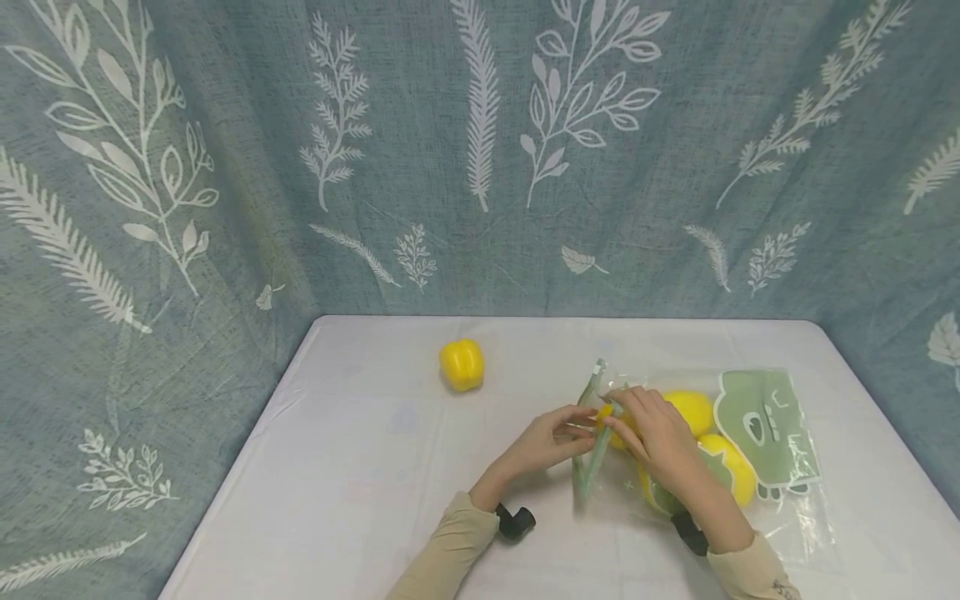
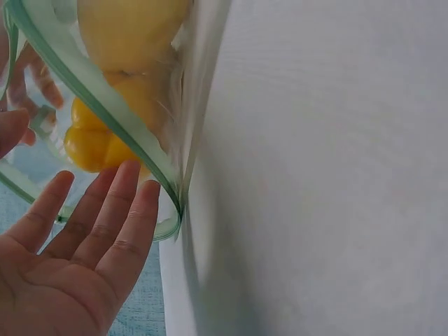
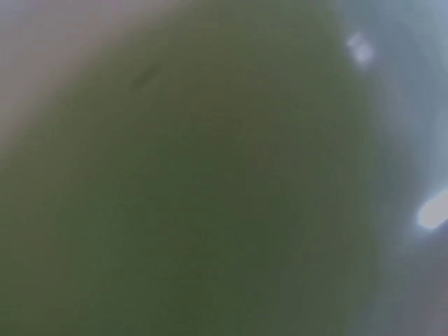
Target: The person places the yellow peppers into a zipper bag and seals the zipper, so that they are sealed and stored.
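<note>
A clear zip bag (image 1: 813, 521) with a green print lies at the right, its green-edged mouth (image 2: 129, 129) spread toward the left. Several yellow things, among them a bell pepper (image 2: 91, 143) just inside the mouth, are in the bag. My left hand (image 1: 553, 437) reaches to the mouth with fingers extended, fingertips right at that pepper. Over the bag, my right hand (image 1: 660, 437) holds the rim of the mouth between thumb and fingers. The right wrist view shows only a blurred green surface (image 3: 210, 175) close to the lens.
Another yellow bell pepper (image 1: 462, 365) stands on the white table (image 1: 360, 467), left of the bag and farther back. Behind the table hangs a blue-green curtain (image 1: 420, 167) with white leaf patterns. Black wrist devices (image 1: 516, 523) are worn at both wrists.
</note>
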The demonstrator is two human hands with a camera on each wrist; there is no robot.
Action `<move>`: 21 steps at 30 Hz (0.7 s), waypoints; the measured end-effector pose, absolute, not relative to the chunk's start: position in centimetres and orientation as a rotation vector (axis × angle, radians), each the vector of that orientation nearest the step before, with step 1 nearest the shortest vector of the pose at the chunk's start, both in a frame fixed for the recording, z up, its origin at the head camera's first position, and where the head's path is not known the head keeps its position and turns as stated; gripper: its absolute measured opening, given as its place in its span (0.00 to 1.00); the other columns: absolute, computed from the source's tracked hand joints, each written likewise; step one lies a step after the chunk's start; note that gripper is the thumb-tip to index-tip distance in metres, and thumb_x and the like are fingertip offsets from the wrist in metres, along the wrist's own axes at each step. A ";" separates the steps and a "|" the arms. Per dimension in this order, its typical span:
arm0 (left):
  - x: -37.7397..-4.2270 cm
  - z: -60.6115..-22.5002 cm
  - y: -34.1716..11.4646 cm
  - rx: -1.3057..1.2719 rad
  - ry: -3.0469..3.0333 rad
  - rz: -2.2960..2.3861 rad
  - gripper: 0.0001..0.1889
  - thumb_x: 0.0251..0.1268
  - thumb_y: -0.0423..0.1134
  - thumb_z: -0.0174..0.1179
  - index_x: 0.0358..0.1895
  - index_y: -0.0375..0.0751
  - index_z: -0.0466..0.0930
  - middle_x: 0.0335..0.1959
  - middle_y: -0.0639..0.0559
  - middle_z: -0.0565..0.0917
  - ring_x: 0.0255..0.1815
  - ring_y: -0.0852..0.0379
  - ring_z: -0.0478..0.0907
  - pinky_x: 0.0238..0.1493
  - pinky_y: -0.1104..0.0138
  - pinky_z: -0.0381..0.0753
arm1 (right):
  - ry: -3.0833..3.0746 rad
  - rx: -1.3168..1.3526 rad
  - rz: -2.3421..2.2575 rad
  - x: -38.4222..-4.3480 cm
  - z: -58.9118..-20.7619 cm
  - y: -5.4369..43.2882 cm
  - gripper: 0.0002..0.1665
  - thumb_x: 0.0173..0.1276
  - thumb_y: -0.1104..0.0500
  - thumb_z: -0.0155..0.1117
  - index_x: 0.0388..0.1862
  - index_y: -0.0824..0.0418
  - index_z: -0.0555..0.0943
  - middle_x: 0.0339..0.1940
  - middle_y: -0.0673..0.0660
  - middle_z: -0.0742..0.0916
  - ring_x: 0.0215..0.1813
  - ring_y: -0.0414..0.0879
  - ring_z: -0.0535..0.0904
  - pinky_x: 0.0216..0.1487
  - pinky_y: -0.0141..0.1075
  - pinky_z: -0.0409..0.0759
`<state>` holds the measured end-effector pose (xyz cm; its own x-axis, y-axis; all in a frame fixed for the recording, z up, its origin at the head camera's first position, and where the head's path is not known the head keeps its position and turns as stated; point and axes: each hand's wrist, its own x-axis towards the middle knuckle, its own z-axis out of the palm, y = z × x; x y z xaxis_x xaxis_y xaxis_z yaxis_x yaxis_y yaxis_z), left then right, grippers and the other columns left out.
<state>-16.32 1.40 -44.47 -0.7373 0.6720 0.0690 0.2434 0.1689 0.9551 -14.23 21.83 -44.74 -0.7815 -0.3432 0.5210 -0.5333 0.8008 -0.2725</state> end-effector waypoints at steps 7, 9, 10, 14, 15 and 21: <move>-16.7 -45.3 1.5 0.892 2.028 1.591 0.24 0.65 0.30 0.54 0.63 0.29 0.63 0.59 0.32 0.72 0.57 0.36 0.72 0.51 0.75 0.76 | -2.524 0.658 0.558 -14.3 -44.7 21.7 0.18 0.63 0.53 0.62 0.51 0.53 0.75 0.40 0.49 0.80 0.40 0.44 0.74 0.35 0.38 0.73; -17.0 -46.0 1.6 0.891 2.027 1.589 0.25 0.65 0.31 0.55 0.64 0.31 0.63 0.59 0.34 0.72 0.57 0.37 0.72 0.51 0.75 0.76 | -2.522 0.656 0.557 -14.3 -44.7 21.6 0.18 0.63 0.53 0.62 0.51 0.54 0.75 0.40 0.49 0.80 0.40 0.44 0.74 0.35 0.38 0.73; -17.2 -46.4 1.6 0.890 2.033 1.583 0.25 0.65 0.31 0.55 0.64 0.32 0.63 0.59 0.35 0.73 0.58 0.39 0.73 0.51 0.75 0.76 | -2.522 0.655 0.556 -14.3 -44.7 21.6 0.18 0.62 0.53 0.62 0.51 0.54 0.75 0.40 0.49 0.80 0.40 0.44 0.74 0.35 0.37 0.73; -17.7 -47.7 1.7 0.900 2.058 1.547 0.25 0.65 0.33 0.55 0.65 0.36 0.63 0.60 0.40 0.73 0.58 0.46 0.74 0.53 0.75 0.75 | -2.536 0.648 0.555 -14.2 -44.6 21.5 0.19 0.63 0.52 0.62 0.52 0.54 0.74 0.38 0.48 0.80 0.39 0.43 0.73 0.34 0.36 0.72; -17.8 -47.8 1.6 0.909 2.065 1.536 0.25 0.65 0.34 0.55 0.65 0.37 0.63 0.60 0.41 0.74 0.58 0.47 0.74 0.54 0.75 0.75 | -2.539 0.645 0.554 -14.2 -44.6 21.5 0.19 0.63 0.52 0.62 0.52 0.54 0.74 0.38 0.48 0.80 0.38 0.43 0.73 0.33 0.36 0.71; -17.9 -47.9 1.5 0.955 2.062 1.523 0.24 0.66 0.35 0.55 0.64 0.38 0.65 0.60 0.41 0.74 0.57 0.49 0.75 0.54 0.73 0.75 | -2.548 0.613 0.560 -14.1 -44.5 21.5 0.23 0.63 0.51 0.62 0.56 0.56 0.73 0.39 0.50 0.80 0.39 0.44 0.73 0.34 0.37 0.72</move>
<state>-17.93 1.47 -47.93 -0.6846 0.7251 0.0752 0.2851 0.1714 0.9430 -14.09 21.48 -44.46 -0.7961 -0.3194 0.5140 -0.5054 0.8181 -0.2744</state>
